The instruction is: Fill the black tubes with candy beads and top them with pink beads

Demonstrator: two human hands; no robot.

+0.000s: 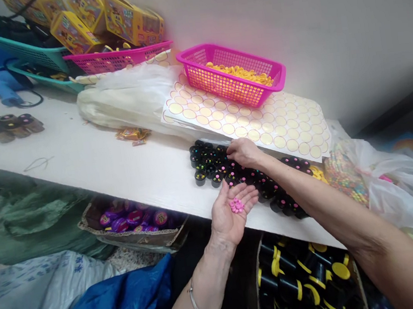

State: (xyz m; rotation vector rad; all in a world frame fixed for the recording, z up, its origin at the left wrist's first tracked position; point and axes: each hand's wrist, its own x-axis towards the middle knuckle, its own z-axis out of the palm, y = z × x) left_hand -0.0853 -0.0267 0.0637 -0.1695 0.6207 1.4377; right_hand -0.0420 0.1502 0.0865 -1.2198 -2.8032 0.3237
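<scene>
My left hand [225, 217] lies palm up at the table's front edge, fingers stretched out, with a small heap of pink candies [236, 205] in the palm. Just beyond it, my right hand [245, 152] reaches over rows of small black cups [210, 170], its fingers bent together. What its fingertips hold, if anything, is too small to make out. Many cups near the hands have a pink piece on top; those at the left end show yellow, green and blue bits. My right forearm hides part of the rows.
A pink basket [236, 91] of yellow rings stands on sticker sheets [240, 119] behind the cups. Plastic bags [397, 190] lie right. Below the table are a box of black containers with yellow lids [290, 285] and a box of purple items [134, 217]. Brown-sided cups [15, 128] stand far left.
</scene>
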